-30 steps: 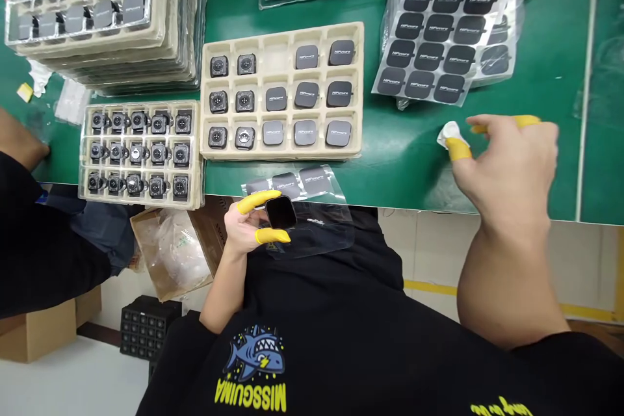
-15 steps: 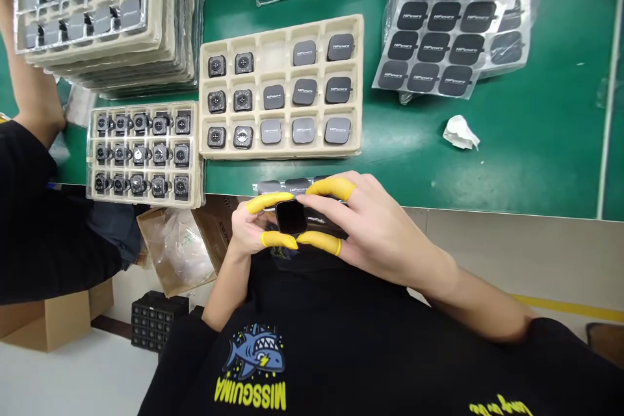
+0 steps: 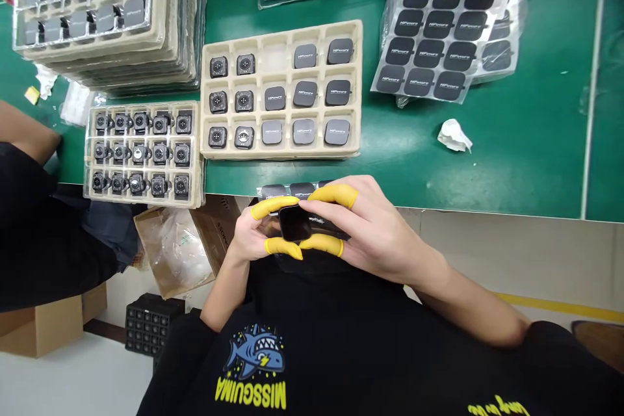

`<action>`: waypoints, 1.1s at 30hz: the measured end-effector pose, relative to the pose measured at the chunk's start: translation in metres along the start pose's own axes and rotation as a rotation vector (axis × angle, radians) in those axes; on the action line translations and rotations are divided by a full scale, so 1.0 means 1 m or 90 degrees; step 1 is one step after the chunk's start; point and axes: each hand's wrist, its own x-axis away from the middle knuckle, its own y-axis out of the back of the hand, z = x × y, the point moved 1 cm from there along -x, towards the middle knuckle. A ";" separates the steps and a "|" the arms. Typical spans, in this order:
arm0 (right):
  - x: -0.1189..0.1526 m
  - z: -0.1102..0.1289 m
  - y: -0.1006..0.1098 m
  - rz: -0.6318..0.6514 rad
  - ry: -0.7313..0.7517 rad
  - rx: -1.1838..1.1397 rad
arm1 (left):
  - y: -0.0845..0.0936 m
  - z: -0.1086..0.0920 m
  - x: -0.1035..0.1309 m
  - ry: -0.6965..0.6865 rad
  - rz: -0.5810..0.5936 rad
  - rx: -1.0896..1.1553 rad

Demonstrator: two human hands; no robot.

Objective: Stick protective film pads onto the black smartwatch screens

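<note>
A smartwatch body [image 3: 295, 224] with its dark screen facing up is held between both my hands, just off the table's front edge. My left hand [image 3: 249, 229] pinches it from the left, finger and thumb in yellow finger cots at its upper and lower edges. My right hand [image 3: 375, 221] closes on it from the right, also in yellow cots, with a bare finger at the watch's upper corner. Behind my fingers a strip of black film stickers [image 3: 287, 190] lies at the table edge. A beige tray [image 3: 273, 57] beyond holds several watch bodies, some covered with dark film labelled HiFuture.
A smaller covered tray [image 3: 141, 172] of watch bodies sits left, before a tall tray stack [image 3: 160, 45]. Sticker sheets [image 3: 424, 52] and crumpled tissue [image 3: 454, 135] lie right. Another person's arm [image 3: 26, 133] rests at far left. An open carton [image 3: 214, 234] stands below the table.
My view has shifted slightly. The other person's forearm at far left has drawn back from the tray stack. Both my hands keep the same grip on the smartwatch body.
</note>
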 end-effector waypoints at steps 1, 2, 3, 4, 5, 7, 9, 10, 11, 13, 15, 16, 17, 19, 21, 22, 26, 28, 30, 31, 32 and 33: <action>0.000 0.001 0.000 0.001 0.003 -0.006 | 0.001 0.001 0.000 -0.015 -0.003 -0.027; -0.001 0.002 0.002 0.006 0.007 -0.014 | 0.001 0.002 0.000 -0.035 -0.012 -0.054; -0.002 0.003 0.004 0.017 0.008 -0.025 | 0.002 0.003 0.000 -0.057 -0.023 -0.079; -0.002 0.002 0.008 0.029 0.006 -0.039 | 0.002 0.004 0.001 -0.079 -0.036 -0.099; -0.003 0.000 0.013 0.037 -0.005 -0.053 | 0.003 0.004 0.002 -0.100 -0.048 -0.114; -0.004 -0.008 0.026 0.022 -0.058 -0.059 | 0.004 0.003 0.005 -0.124 -0.065 -0.134; -0.006 -0.019 0.038 -0.018 -0.138 -0.044 | 0.006 -0.001 0.006 -0.142 -0.064 -0.159; -0.007 -0.025 0.042 -0.027 -0.177 -0.043 | 0.006 -0.004 0.006 -0.155 -0.060 -0.177; -0.008 -0.030 0.044 -0.018 -0.211 -0.058 | 0.007 -0.007 0.005 -0.169 -0.053 -0.200; -0.011 -0.036 0.043 0.040 -0.260 -0.128 | 0.007 -0.014 0.002 -0.197 -0.033 -0.249; -0.015 -0.038 0.038 0.100 -0.300 -0.209 | 0.007 -0.020 -0.001 -0.221 -0.013 -0.280; -0.018 -0.037 0.035 0.116 -0.317 -0.241 | 0.007 -0.022 -0.002 -0.230 -0.004 -0.289; -0.020 -0.036 0.033 0.120 -0.329 -0.265 | 0.007 -0.023 -0.003 -0.238 0.001 -0.296; -0.023 -0.034 0.029 0.111 -0.335 -0.293 | 0.008 -0.024 -0.002 -0.243 0.005 -0.309; -0.023 -0.032 0.027 0.089 -0.315 -0.292 | 0.009 -0.022 0.000 -0.236 -0.005 -0.310; -0.022 -0.031 0.026 0.074 -0.299 -0.277 | 0.010 -0.020 0.001 -0.230 -0.012 -0.303; -0.016 -0.031 0.023 0.015 -0.207 -0.155 | 0.012 -0.014 0.004 -0.190 -0.025 -0.260; -0.014 -0.031 0.022 -0.002 -0.152 -0.091 | 0.012 -0.011 0.006 -0.163 -0.029 -0.241; -0.013 -0.031 0.021 -0.015 -0.109 -0.039 | 0.012 -0.009 0.007 -0.139 -0.043 -0.231; -0.013 -0.032 0.020 -0.021 -0.093 -0.021 | 0.012 -0.009 0.008 -0.131 -0.052 -0.229; -0.012 -0.032 0.019 -0.028 -0.078 -0.009 | 0.011 -0.008 0.009 -0.128 -0.062 -0.226; -0.012 -0.033 0.018 -0.037 -0.064 -0.003 | 0.010 -0.008 0.010 -0.129 -0.075 -0.220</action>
